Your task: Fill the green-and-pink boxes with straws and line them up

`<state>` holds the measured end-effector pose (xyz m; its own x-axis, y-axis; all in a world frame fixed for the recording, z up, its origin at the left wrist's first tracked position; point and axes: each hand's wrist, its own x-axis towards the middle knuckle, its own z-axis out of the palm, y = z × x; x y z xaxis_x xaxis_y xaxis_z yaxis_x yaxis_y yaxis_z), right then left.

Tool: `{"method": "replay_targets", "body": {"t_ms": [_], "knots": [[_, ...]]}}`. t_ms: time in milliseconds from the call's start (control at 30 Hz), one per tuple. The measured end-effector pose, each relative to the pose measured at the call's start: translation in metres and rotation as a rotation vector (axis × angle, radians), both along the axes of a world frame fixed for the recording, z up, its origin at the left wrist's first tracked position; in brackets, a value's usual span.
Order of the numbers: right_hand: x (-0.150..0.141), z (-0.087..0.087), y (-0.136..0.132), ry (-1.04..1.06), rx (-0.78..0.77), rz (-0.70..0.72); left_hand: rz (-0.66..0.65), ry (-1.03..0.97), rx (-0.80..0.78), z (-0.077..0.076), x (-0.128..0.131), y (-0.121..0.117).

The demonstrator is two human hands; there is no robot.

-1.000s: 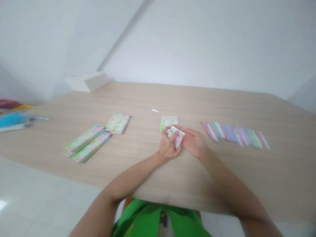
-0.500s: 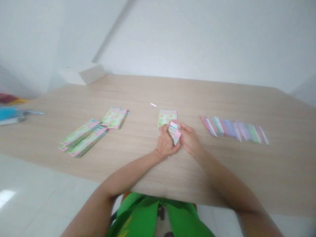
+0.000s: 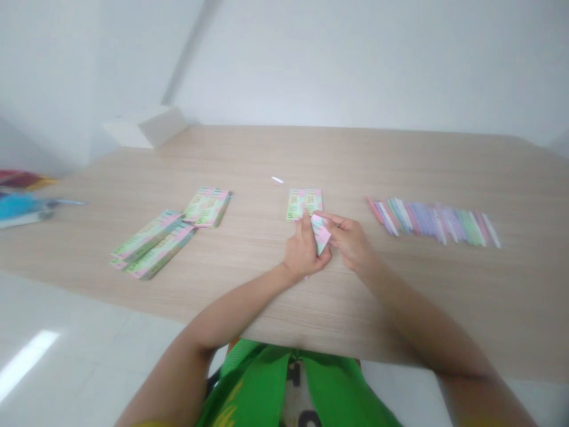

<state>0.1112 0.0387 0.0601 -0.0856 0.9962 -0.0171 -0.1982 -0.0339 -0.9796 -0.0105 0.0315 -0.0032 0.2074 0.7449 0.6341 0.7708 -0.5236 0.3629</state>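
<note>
One wood-grain tabletop [image 3: 249, 160] spans mid-view. Both forearms [image 3: 249, 308], bent at the elbows, slant inward over it from roughly seven and five o'clock. The left hand [image 3: 300, 248] curls, the right hand [image 3: 353, 244] pinches, thumb toward finger; two flat packets [image 3: 304, 200] lie just beyond at eleven o'clock. Smallest, gripped between both hands: a tilted pink-and-green packet [image 3: 320, 233].
</note>
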Motion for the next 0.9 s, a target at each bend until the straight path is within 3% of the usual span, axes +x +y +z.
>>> {"method": "replay_targets", "body": {"t_ms": [167, 367, 633, 733, 900], "knots": [[-0.005, -0.009, -0.003, -0.11, 0.166, -0.067, -0.032, -0.031, -0.02, 0.0, -0.002, -0.002], [-0.01, -0.007, -0.009, -0.281, 0.259, -0.093, -0.027, -0.072, -0.085, 0.002, -0.001, -0.005], [0.003, 0.003, -0.004, -0.52, 0.35, 0.078, 0.022, -0.135, -0.06, 0.001, 0.002, -0.008], [0.004, 0.011, -0.002, -0.439, 0.259, 0.153, 0.035, -0.218, -0.016, 0.0, 0.005, -0.009], [0.005, 0.024, 0.002, -0.122, -0.107, 0.133, 0.067, -0.353, 0.019, 0.005, 0.005, -0.002]]}}
